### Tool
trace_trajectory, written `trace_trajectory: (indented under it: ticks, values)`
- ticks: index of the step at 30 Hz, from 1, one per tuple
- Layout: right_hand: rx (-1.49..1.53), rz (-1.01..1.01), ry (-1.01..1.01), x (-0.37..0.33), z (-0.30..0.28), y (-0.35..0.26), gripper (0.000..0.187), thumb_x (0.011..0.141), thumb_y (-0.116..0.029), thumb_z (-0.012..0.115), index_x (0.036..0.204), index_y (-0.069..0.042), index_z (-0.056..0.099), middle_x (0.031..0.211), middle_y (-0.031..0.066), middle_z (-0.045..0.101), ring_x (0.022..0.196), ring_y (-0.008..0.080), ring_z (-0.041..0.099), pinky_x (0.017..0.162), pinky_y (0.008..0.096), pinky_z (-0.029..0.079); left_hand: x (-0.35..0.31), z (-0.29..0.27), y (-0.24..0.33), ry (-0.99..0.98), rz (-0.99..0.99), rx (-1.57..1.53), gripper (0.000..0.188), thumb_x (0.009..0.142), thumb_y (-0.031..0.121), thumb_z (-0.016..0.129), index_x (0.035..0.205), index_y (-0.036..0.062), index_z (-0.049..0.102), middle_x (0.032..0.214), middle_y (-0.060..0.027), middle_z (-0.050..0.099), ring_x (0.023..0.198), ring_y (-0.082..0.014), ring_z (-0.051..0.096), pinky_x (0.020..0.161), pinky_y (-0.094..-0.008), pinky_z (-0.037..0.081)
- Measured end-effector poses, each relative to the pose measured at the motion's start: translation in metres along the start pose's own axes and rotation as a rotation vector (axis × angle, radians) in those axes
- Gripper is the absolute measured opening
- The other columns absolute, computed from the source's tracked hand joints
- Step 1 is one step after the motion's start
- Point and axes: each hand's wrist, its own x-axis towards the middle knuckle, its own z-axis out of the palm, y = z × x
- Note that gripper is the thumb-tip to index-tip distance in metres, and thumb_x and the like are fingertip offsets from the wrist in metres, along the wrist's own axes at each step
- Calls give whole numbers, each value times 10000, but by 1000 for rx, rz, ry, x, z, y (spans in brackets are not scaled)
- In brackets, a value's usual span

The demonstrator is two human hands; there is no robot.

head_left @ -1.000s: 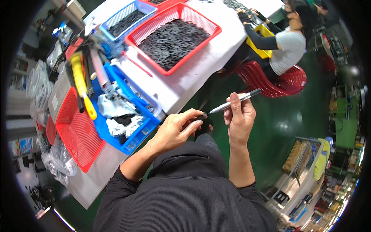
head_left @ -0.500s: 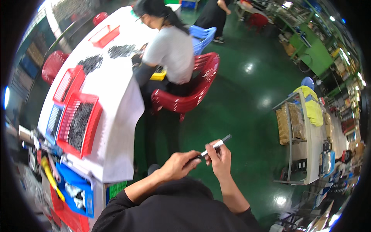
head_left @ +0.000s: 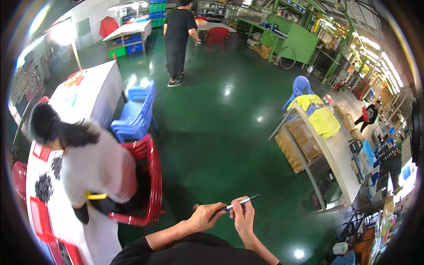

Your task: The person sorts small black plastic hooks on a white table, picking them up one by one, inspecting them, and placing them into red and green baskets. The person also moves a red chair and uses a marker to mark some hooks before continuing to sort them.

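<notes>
A slim marker pen [head_left: 251, 198] with a pale barrel and dark ends is held in front of my body, tilted up toward the right. Closed around its lower left end is my left hand [head_left: 206, 217], whose fingers cover that tip. My right hand [head_left: 242, 217] pinches the barrel further along between thumb and fingers, and the dark upper end sticks out past it. The two hands are close together above the green floor.
To the left, a seated person [head_left: 97, 163] works at a white-covered table [head_left: 104, 234] holding red baskets [head_left: 40, 216] and dark small parts [head_left: 43, 187]. Stacked red chairs [head_left: 152, 185] and blue chairs [head_left: 134, 112] stand alongside. A person [head_left: 180, 39] walks ahead; a shelf table [head_left: 338, 159] is right.
My view has swung up and rightward, so the table and seated person now lie further left and lower. Both hands still hold the marker pen, which is now tilted less steeply.
</notes>
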Motion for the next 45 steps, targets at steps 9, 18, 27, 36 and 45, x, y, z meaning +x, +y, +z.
trace_trajectory:
  ticks: [9, 18, 27, 36, 45]
  values:
    - [23, 90, 330, 273, -35, -1, 148, 903, -132, 532, 777, -55, 522, 616, -10, 494, 495, 54, 438, 432, 203, 337, 291, -69, -78, -305, 121, 14, 152, 872, 158, 558, 949, 28, 534, 563, -155, 526, 510, -339, 551, 464, -411, 420]
    - [266, 175, 230, 648, -34, 36, 244, 927, -319, 470, 892, -78, 445, 745, 62, 525, 606, 179, 555, 559, 311, 479, 489, -193, -250, -66, -360, 257, 294, 915, 277, 477, 1103, 66, 558, 1002, -140, 623, 923, -300, 603, 770, -394, 492]
    - [-250, 119, -696, 1009, 209, 124, 127, 875, -106, 564, 808, -60, 467, 616, 14, 500, 404, 51, 403, 354, 185, 284, 551, -392, -382, 618, -745, 293, 233, 894, 214, 493, 1052, 65, 578, 961, -119, 642, 881, -302, 617, 776, -391, 488]
    - [-1047, 847, -815, 1167, 222, 360, 232, 858, -160, 498, 684, -8, 490, 482, 121, 531, 350, 197, 506, 336, 342, 409, 754, -639, -541, 431, -348, 351, 178, 888, 208, 497, 976, 57, 530, 894, -112, 593, 842, -310, 595, 680, -421, 497]
    - [-1030, 974, -766, 1416, 428, 443, 281, 886, -213, 482, 673, -30, 479, 468, 88, 482, 347, 186, 475, 325, 331, 390, 840, -904, -735, 529, -553, 553, 189, 870, 216, 517, 965, 53, 534, 877, -110, 594, 843, -301, 601, 691, -429, 496]
